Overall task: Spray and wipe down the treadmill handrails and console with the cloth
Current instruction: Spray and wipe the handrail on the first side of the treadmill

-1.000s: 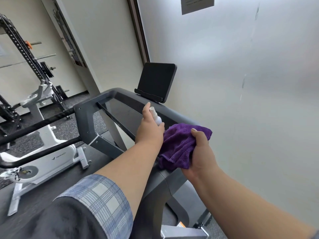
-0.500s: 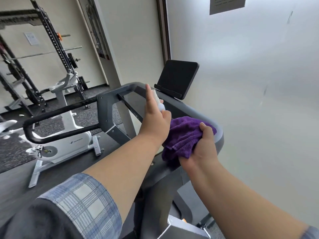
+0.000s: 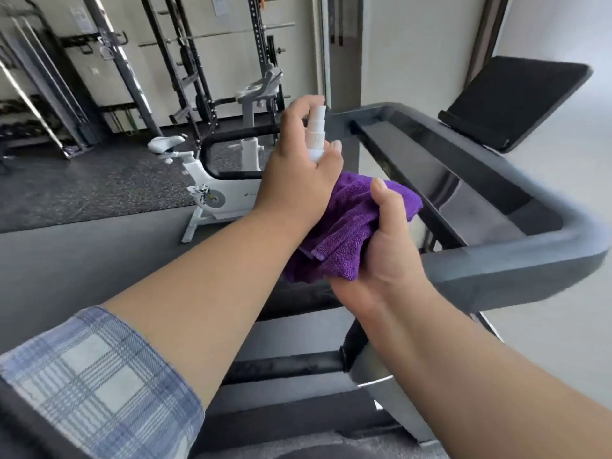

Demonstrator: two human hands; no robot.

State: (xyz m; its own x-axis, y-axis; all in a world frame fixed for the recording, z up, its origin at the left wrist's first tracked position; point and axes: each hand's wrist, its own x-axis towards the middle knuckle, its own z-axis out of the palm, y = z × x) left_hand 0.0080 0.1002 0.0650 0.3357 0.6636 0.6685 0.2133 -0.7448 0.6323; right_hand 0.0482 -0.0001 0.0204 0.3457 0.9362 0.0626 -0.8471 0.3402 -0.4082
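My left hand point(image 3: 298, 173) grips a small white spray bottle point(image 3: 316, 134), held upright with a finger over its top. Just below and to the right, my right hand point(image 3: 387, 246) holds a bunched purple cloth point(image 3: 347, 226) in front of the treadmill. The grey treadmill handrail point(image 3: 516, 270) wraps round at the right, and the dark glossy console panel point(image 3: 440, 170) runs behind the cloth. A black tablet screen point(image 3: 516, 101) stands tilted on the console's far side. The bottle's body is hidden in my palm.
A black side rail point(image 3: 238, 132) of the treadmill loops out to the left. Beyond it stand a white exercise bike point(image 3: 212, 180) and black weight racks point(image 3: 172, 61) on dark rubber flooring. A pale wall point(image 3: 563, 193) is close on the right.
My view has swung left, bringing the gym racks into sight. Both hands have drawn back from the console towards me, and the bottle now stands more upright beside the cloth.
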